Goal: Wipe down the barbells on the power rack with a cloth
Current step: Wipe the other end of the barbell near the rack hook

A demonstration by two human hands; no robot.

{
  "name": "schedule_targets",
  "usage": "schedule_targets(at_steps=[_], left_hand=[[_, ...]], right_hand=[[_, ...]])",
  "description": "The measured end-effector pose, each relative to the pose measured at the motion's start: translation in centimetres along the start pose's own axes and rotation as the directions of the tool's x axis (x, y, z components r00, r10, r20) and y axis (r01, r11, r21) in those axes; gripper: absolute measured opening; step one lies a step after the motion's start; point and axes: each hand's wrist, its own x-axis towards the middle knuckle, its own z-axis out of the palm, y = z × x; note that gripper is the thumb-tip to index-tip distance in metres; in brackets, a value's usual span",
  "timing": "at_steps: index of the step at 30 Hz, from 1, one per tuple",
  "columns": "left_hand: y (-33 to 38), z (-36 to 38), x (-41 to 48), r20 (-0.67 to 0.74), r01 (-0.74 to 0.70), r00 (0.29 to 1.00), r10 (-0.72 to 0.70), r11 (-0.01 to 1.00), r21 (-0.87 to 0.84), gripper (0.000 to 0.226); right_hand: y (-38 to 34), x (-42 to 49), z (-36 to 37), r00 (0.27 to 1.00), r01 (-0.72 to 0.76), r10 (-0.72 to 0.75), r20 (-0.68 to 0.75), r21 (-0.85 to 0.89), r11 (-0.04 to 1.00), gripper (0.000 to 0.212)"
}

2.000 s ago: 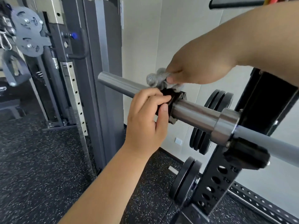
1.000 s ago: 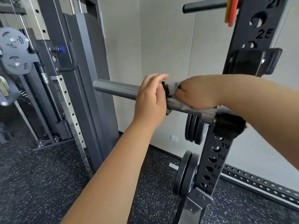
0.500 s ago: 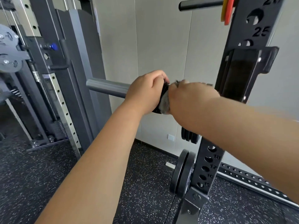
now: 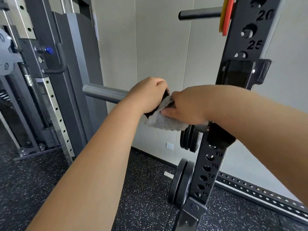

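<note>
The grey steel barbell (image 4: pixel 105 94) lies across the black steel rack upright (image 4: pixel 215 164) at right, its sleeve end pointing left. The right hand (image 4: pixel 188 105) is clamped on a pale grey terry cloth (image 4: pixel 164 121) against the bar. Touching it, the left hand (image 4: pixel 148 95) is closed round what seems a black clamp collar (image 4: pixel 165 95). The cloth could snag under that collar, or a hard rub could roll the bar and pinch fingers.
</note>
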Motion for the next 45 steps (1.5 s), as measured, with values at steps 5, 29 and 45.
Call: schedule_targets(at_steps=[5, 29, 45], left_hand=[[-0.4, 0.4, -0.3, -0.090, -0.008, 0.996, 0.007, 1.000, -0.016, 0.037], [-3.1, 3.6, -4.8, -0.400, -0.281, 0.909, 0.119, 0.883, -0.375, 0.028], [-2.6, 3.7, -4.3, -0.395, -0.257, 0.888, 0.234, 0.966, -0.004, 0.040]], right_hand=[[-2.5, -1.8, 2.4, 0.969, -0.207, 0.197, -0.149, -0.060, 0.976, 0.065], [1.7, 2.6, 0.3, 0.991, 0.083, -0.096, 0.088, 0.138, 0.987, 0.066], [2.8, 3.1, -0.3, 0.978, 0.108, -0.136, 0.160, 0.173, 0.979, 0.054]])
